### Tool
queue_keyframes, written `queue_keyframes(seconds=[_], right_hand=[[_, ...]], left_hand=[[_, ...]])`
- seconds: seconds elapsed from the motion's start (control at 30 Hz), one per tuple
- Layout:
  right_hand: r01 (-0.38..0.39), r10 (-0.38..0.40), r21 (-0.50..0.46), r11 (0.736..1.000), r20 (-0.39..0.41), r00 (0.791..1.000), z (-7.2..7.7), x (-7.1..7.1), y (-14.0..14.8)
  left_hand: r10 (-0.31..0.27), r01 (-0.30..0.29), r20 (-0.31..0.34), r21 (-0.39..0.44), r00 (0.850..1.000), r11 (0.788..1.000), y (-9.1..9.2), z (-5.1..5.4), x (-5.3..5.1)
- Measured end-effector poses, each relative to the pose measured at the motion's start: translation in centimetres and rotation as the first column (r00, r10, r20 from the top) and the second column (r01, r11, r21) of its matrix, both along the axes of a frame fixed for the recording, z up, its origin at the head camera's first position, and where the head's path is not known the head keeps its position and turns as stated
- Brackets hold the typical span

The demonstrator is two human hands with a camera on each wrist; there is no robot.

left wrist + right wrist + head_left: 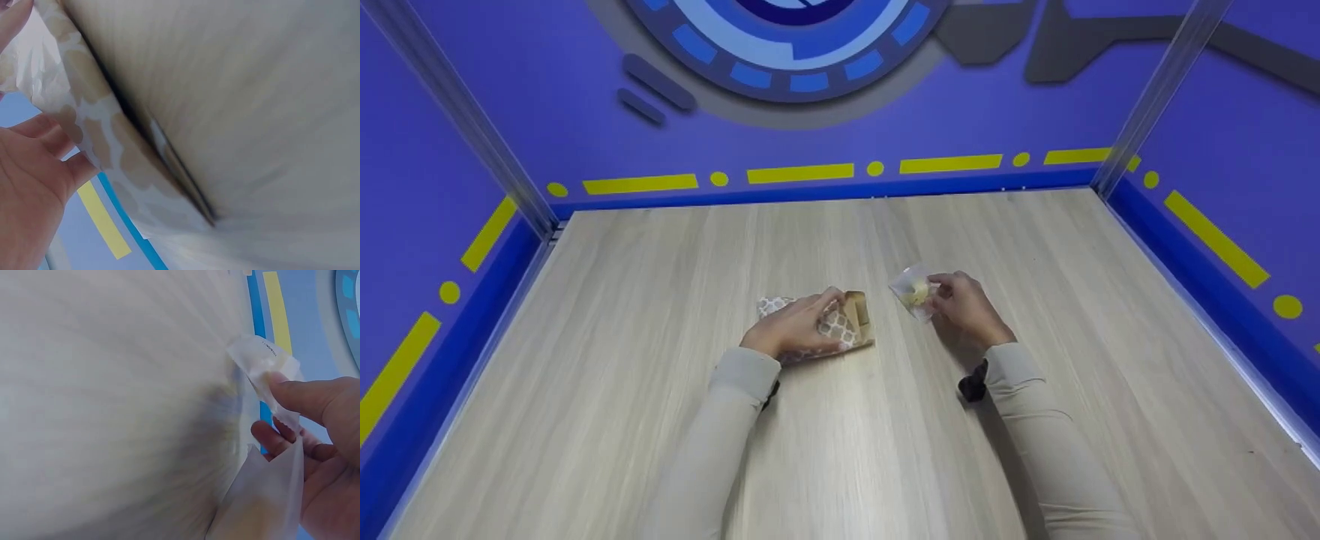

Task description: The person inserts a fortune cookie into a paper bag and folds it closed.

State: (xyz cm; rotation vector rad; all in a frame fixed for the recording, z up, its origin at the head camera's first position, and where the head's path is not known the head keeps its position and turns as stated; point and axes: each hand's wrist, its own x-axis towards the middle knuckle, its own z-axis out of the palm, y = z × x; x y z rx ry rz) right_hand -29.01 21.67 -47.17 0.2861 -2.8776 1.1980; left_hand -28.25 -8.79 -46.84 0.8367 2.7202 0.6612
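A paper bag [838,327] with a white and tan lattice pattern lies on its side on the wooden table, its brown open mouth facing right. My left hand [799,326] grips it from above, thumb on the near side and fingers over the far side. To the right of the mouth, apart from it, my right hand [964,304] pinches a small clear plastic packet [911,291] with something pale yellow inside. In the right wrist view the thumb presses on the translucent packet [264,363], which bears small dark print. What the packet contains is too blurred to tell.
The light wooden table [622,390] meets a blue back panel [810,142] with yellow dashes. Blue side panels with metal corner posts [1155,97] stand at left and right. A small black object [973,384] sits at the right cuff.
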Motion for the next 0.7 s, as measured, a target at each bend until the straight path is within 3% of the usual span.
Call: queue_keyframes(seconds=[0.33, 0.43, 0.7], right_hand=[[0.021, -0.023, -0.04, 0.999, -0.039, 0.999, 0.12, -0.1, -0.08], [0.051, -0.054, -0.099, 0.994, -0.028, 0.998, 0.1, -0.24, -0.08], [0.149, -0.14, -0.295, 0.944, 0.053, 0.989, 0.23, -0.53, -0.18]], left_hand=[[-0.007, 0.007, 0.0, 0.0, 1.0, 1.0, 0.09, 0.04, -0.07], [-0.009, 0.009, -0.002, 0.007, 1.0, 1.0, 0.08, -0.02, -0.1], [-0.003, 0.003, 0.003, 0.009, 1.0, 1.0, 0.08, -0.01, -0.02]])
